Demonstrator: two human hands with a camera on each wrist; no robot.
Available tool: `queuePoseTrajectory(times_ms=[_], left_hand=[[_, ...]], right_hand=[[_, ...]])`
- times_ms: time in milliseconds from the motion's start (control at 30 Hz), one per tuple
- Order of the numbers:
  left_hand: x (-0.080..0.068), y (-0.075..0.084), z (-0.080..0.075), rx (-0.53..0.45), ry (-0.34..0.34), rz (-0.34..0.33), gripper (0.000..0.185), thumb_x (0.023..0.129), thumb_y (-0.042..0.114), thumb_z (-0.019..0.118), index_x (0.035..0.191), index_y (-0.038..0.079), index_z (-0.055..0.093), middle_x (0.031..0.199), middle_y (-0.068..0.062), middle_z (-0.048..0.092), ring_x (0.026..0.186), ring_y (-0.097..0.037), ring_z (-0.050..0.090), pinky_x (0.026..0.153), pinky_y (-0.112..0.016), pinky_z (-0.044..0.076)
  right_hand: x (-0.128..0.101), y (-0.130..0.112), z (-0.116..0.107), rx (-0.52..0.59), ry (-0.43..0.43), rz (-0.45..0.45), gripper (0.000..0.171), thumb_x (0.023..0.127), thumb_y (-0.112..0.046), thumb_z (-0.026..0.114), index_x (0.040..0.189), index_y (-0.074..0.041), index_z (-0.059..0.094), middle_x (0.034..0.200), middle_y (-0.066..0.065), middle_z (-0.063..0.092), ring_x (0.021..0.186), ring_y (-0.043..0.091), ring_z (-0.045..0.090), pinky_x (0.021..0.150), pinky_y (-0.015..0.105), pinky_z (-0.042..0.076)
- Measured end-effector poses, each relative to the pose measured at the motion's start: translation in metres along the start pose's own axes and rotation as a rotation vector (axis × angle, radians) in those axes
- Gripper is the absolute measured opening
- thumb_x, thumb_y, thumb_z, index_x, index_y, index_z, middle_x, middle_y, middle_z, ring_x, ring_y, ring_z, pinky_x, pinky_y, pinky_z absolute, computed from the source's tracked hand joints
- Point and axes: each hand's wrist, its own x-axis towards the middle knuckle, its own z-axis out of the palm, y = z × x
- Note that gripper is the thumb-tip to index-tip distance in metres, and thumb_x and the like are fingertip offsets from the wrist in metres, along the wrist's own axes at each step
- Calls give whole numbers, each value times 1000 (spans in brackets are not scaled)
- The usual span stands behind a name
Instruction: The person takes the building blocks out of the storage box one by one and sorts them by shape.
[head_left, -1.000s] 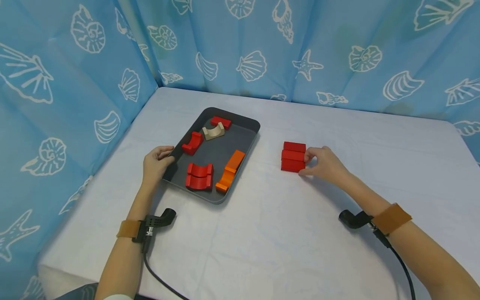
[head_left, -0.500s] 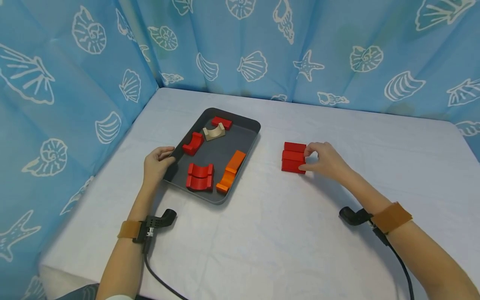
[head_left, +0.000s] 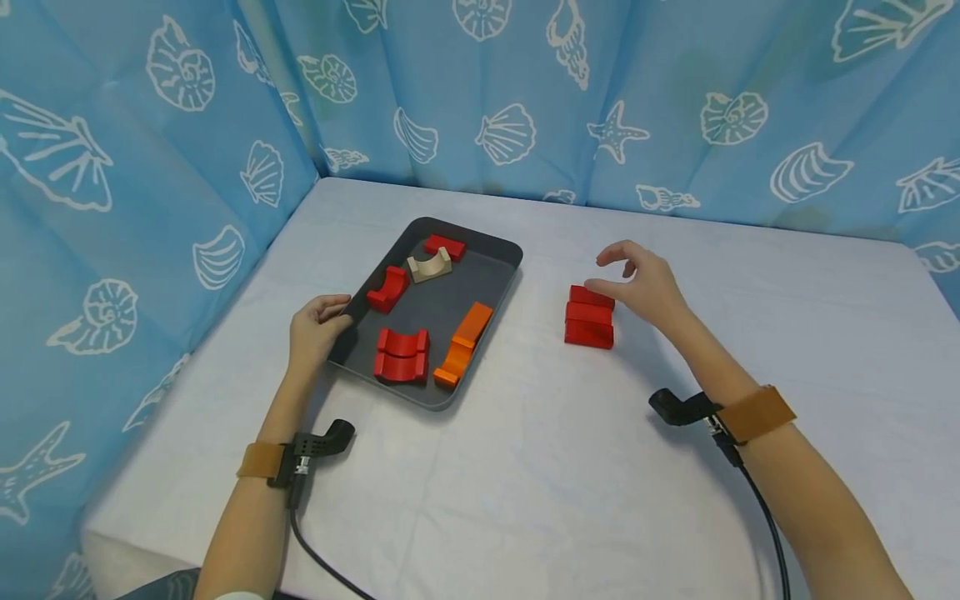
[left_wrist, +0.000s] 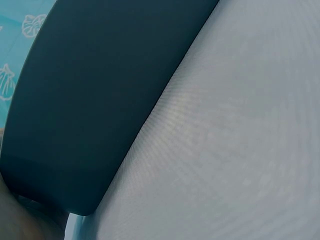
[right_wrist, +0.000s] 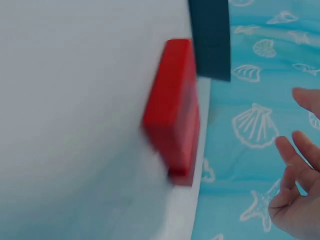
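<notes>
Red blocks [head_left: 589, 317] sit together in a small pile on the tabletop [head_left: 570, 467], out in the middle and a bit toward the far edge, well apart from the dark tray [head_left: 497, 283] on the left side. The pile's long side runs from the near edge toward the far edge, a little slanted.

The right hand [head_left: 637, 282] hangs just above and to the right of the pile, over its far end. Its fingers [head_left: 611, 252] are loose and a little bent, spread apart, and they hold nothing. The thumb looks very close to the top of the far block, but whether it touches cannot be told. The blocks lie to the left of this hand and a bit nearer to the person.

The left hand [head_left: 315, 327] is far from the pile. It rests at the near left edge of the tray, with its thumb and fingers curled on the rim. Inside the tray lie curved red pieces [head_left: 401, 353], an orange piece [head_left: 461, 343] and a pale arch [head_left: 428, 266].

The right hand is much nearer to the red blocks than the left hand is.
</notes>
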Motion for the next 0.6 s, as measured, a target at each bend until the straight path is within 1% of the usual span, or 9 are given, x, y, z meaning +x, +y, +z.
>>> queuePoseTrajectory(times_ms=[33,100,233,300,400,533,600], left_hand=[[0,0,0,0,0,-1,31,78,-9,53,109,-14,55,107,-30,55,91,-22,56,69,-13,39],[4,-4,-1,-6,-2,1,31,78,-8,54,109,-13,56,106,-29,56,91,-22,56,69,-14,39],[15,-24,0,1,-7,25,30,78,-5,57,108,-9,58,104,-24,59,85,-13,58,69,-15,40],[17,-32,1,14,-8,34,30,78,-4,57,108,-8,58,103,-23,60,82,-8,57,69,-16,41],[17,-37,2,35,-4,40,29,78,-3,57,106,-8,59,102,-22,61,81,-8,57,69,-17,41],[18,-37,0,38,3,47,27,78,-3,57,104,-7,60,100,-22,61,81,-10,57,70,-18,41],[18,-35,-2,34,5,50,27,78,-3,58,104,-7,61,101,-22,61,81,-8,57,70,-19,42]], right_hand=[[3,-3,2,29,28,-7,39,78,-19,69,108,-2,52,106,13,55,89,27,44,66,35,37],[9,-11,7,74,80,-22,40,77,-20,69,109,-3,52,107,11,55,88,24,44,67,34,37],[19,-23,21,129,144,-32,40,77,-22,69,109,-4,52,108,9,55,87,21,43,66,31,37],[24,-28,30,146,158,-31,40,78,-23,69,109,-5,53,109,8,55,87,22,43,65,31,37],[31,-35,45,174,154,-43,37,78,-23,68,106,-4,54,109,9,55,88,23,43,67,31,37],[42,-45,62,218,138,-85,31,79,-21,68,101,-2,55,105,10,57,88,22,44,71,31,35],[49,-51,69,244,138,-104,29,79,-19,68,99,-1,56,103,10,58,89,22,45,72,31,34]])
